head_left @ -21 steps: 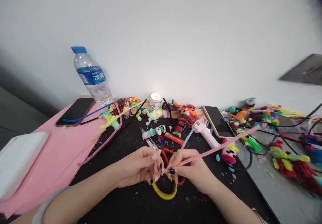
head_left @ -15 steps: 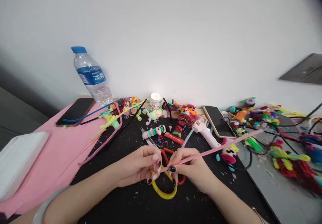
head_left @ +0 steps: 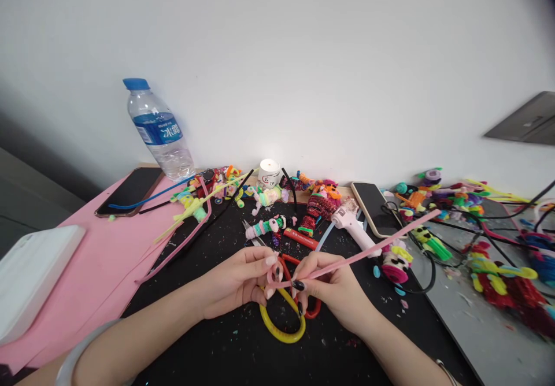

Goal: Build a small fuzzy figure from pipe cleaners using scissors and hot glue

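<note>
A long pink pipe cleaner (head_left: 373,251) runs up to the right out of my right hand (head_left: 325,285), whose thumb and fingers are closed on it. Its other end curls into a small loop pinched by my left hand (head_left: 245,279). The two hands are close together, fingertips nearly meeting. Beneath them on the black mat lie scissors with yellow and red handles (head_left: 282,335), partly hidden by my fingers, blades pointing away. Just beyond is a small green, white and pink pipe-cleaner figure (head_left: 266,227).
A glue gun (head_left: 356,230) and a phone (head_left: 378,210) lie back right. Colourful figures (head_left: 494,273) crowd the grey surface at right. A bottle (head_left: 158,129) leans on the wall at left, near another phone (head_left: 130,192), pink sheets (head_left: 104,253) and a white box (head_left: 41,270).
The free end of the pink pipe cleaner has swung slightly left and up. My left fingers have shifted around its curled end, and the loop shows more clearly.
</note>
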Tool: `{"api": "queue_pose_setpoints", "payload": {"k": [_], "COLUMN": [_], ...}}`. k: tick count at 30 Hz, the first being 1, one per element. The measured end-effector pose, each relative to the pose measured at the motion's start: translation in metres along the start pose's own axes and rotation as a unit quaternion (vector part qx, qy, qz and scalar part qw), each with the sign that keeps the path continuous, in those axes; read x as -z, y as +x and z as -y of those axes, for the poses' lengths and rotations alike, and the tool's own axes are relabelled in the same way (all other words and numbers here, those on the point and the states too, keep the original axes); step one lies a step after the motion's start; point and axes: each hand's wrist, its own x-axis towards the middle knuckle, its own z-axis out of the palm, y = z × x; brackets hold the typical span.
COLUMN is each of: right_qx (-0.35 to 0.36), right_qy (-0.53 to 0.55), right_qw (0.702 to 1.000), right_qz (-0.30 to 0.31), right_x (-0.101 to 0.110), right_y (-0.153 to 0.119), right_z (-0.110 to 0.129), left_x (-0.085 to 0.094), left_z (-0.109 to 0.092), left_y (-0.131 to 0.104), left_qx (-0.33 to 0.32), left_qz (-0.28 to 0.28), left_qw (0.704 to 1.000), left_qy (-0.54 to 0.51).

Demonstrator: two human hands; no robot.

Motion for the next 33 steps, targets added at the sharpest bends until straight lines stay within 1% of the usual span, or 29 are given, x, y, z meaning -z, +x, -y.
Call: {"api": "queue_pose_setpoints", "payload": {"k": [5, 9, 11, 13, 15, 18, 20, 23, 27, 30, 33], "right_qx": [-0.004, -0.009, -0.013, -0.014, -0.011, -0.004, 0.000, 0.005, 0.012, 0.026, 0.082], "right_qy": [-0.013, -0.026, -0.025, -0.023, -0.021, -0.025, -0.034, -0.047, -0.051, -0.066, -0.115], "right_qw": [1.000, 1.000, 0.999, 0.999, 1.000, 1.000, 0.999, 0.998, 0.997, 0.996, 0.988], "right_qz": [0.002, 0.013, 0.020, 0.021, 0.009, -0.017, -0.028, -0.040, -0.050, -0.053, -0.059], "right_x": [0.0008, 0.0015, 0.0018, 0.0020, 0.0023, 0.0030, 0.0034, 0.0033, 0.0027, 0.0032, 0.0048], "right_y": [0.0012, 0.0010, 0.0011, 0.0013, 0.0016, 0.0023, 0.0026, 0.0030, 0.0029, 0.0022, 0.0009], "right_z": [0.0031, 0.0031, 0.0024, 0.0018, 0.0016, 0.0019, 0.0023, 0.0031, 0.0030, 0.0016, 0.0002], "left_x": [0.0010, 0.0002, -0.0011, -0.0034, -0.0061, -0.0084, -0.0078, -0.0049, -0.0032, -0.0042, -0.0058], "left_z": [-0.0021, -0.0017, -0.0011, -0.0006, -0.0005, -0.0009, -0.0005, 0.0014, 0.0031, 0.0029, 0.0024], "left_y": [0.0001, -0.0008, -0.0008, -0.0008, -0.0008, 0.0003, 0.0019, 0.0041, 0.0036, 0.0020, 0.0012], "left_qx": [-0.002, 0.032, 0.053, 0.049, 0.018, -0.051, -0.094, -0.142, -0.159, -0.156, -0.152], "left_qz": [0.017, 0.033, 0.018, -0.005, -0.035, -0.080, -0.099, -0.120, -0.132, -0.126, -0.110], "left_qw": [1.000, 0.998, 0.997, 0.996, 0.995, 0.991, 0.984, 0.968, 0.948, 0.945, 0.946], "left_qy": [0.003, 0.040, 0.054, 0.071, 0.086, 0.098, 0.115, 0.170, 0.242, 0.257, 0.264]}}
